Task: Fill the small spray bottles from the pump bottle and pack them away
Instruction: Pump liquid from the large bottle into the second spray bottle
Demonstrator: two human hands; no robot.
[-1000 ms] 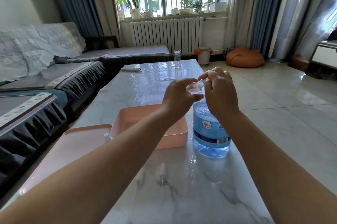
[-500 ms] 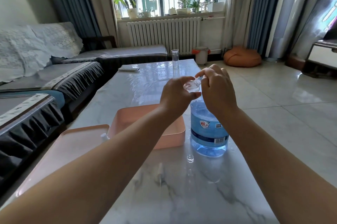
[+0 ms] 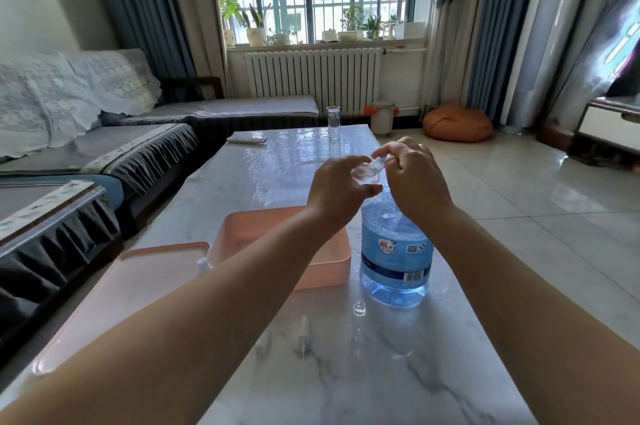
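With the left hand (image 3: pixel 334 194) gripping the tilted spray bottle (image 3: pixel 367 173) and the right hand (image 3: pixel 414 178) pinching its neck above the jug (image 3: pixel 394 251), a slip could spill it toward the tray (image 3: pixel 341 262) at 9 o'clock.

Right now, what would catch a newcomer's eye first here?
Two bare hands meet mid-frame: the left hand holds a small clear bottle while the right hand pinches its top. Just below stands a big blue water jug on the marble table, beside a pink tub.
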